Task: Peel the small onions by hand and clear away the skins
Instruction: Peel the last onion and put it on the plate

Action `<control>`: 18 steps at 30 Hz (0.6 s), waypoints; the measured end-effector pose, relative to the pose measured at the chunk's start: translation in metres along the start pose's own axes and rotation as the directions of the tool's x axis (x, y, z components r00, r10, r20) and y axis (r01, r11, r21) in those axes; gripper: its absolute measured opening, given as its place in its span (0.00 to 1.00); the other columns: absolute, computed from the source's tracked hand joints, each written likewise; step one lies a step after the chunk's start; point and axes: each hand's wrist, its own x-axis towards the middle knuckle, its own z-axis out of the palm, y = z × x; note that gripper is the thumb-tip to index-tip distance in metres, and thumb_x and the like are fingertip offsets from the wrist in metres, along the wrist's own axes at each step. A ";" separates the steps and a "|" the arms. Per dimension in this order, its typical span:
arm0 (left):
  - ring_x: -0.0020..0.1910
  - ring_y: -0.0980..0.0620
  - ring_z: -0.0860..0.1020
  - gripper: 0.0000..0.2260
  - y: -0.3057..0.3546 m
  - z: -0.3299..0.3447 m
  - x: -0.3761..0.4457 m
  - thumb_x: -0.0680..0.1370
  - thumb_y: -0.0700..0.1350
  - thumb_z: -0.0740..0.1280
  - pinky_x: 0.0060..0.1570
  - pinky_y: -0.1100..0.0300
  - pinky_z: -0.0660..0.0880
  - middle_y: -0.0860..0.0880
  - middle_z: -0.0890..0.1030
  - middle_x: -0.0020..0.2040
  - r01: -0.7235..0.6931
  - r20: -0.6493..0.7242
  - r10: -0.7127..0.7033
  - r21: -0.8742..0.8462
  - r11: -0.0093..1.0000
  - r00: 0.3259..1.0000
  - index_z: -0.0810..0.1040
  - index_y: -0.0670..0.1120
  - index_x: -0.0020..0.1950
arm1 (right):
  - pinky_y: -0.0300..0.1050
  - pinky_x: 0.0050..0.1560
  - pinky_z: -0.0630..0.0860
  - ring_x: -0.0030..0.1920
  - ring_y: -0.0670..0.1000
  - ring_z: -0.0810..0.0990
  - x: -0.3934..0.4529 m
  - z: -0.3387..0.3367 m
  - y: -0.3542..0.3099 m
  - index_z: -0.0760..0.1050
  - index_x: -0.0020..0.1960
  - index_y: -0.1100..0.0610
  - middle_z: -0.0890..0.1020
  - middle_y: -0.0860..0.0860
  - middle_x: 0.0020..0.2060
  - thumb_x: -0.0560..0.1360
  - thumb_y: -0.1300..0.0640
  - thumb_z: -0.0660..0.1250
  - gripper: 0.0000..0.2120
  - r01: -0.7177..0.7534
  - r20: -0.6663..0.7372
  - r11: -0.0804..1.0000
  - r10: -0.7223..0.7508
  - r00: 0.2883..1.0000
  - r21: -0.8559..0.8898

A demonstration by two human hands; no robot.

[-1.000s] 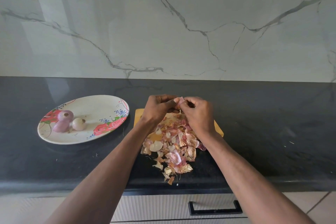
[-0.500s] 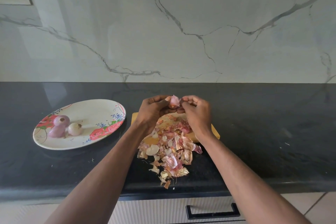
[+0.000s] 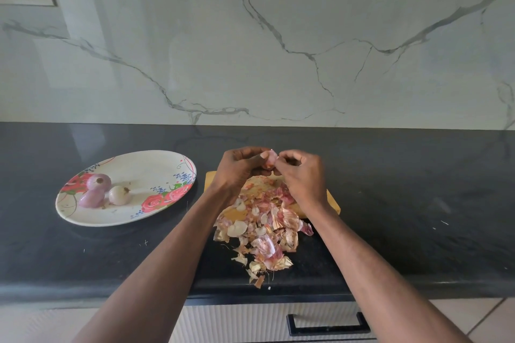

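Both hands meet above board (image 3: 333,205) near table middle: left hand (image 3: 239,167) and right hand (image 3: 302,175) pinch one small onion (image 3: 271,157), peeling. Three peeled onions (image 3: 104,191) on plate (image 3: 156,164), left. Skins (image 3: 262,228) heaped toward front edge, uncleared. Judged: peeling near end, clearing remains.

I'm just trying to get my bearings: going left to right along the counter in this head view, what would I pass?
Floral plate holding three peeled onions → left hand → small onion → right hand.
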 end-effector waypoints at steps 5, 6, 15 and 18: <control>0.44 0.48 0.82 0.07 -0.001 -0.002 -0.002 0.81 0.38 0.67 0.45 0.59 0.80 0.41 0.86 0.49 -0.028 0.066 0.019 0.132 0.991 0.998 0.84 0.40 0.55 | 0.53 0.24 0.79 0.28 0.52 0.83 -0.004 -0.007 -0.002 0.85 0.48 0.50 0.86 0.48 0.36 0.76 0.50 0.73 0.05 -0.026 0.079 1.000 0.027 0.997 -0.010; 0.44 0.48 0.82 0.07 -0.002 -0.002 -0.003 0.81 0.38 0.67 0.45 0.58 0.80 0.42 0.86 0.48 -0.029 0.073 0.019 0.137 0.990 0.997 0.84 0.41 0.54 | 0.56 0.25 0.79 0.29 0.54 0.83 -0.005 -0.007 -0.001 0.85 0.46 0.50 0.86 0.48 0.35 0.76 0.51 0.73 0.04 -0.017 0.073 1.000 0.018 0.997 -0.011; 0.43 0.49 0.82 0.07 0.001 0.000 -0.004 0.81 0.37 0.66 0.45 0.57 0.80 0.44 0.86 0.45 -0.034 0.103 0.025 0.089 0.995 0.994 0.84 0.42 0.52 | 0.55 0.35 0.83 0.36 0.52 0.84 -0.001 -0.005 0.005 0.85 0.40 0.56 0.85 0.48 0.34 0.72 0.57 0.77 0.04 -0.091 0.023 0.994 0.090 0.996 0.055; 0.45 0.46 0.82 0.07 0.001 0.000 -0.002 0.81 0.37 0.66 0.48 0.55 0.80 0.41 0.84 0.48 0.011 0.074 -0.013 0.026 1.000 0.997 0.83 0.38 0.54 | 0.57 0.38 0.84 0.37 0.55 0.85 0.004 -0.002 0.006 0.85 0.40 0.54 0.86 0.49 0.34 0.74 0.58 0.76 0.05 -0.171 -0.008 0.978 0.173 0.985 0.115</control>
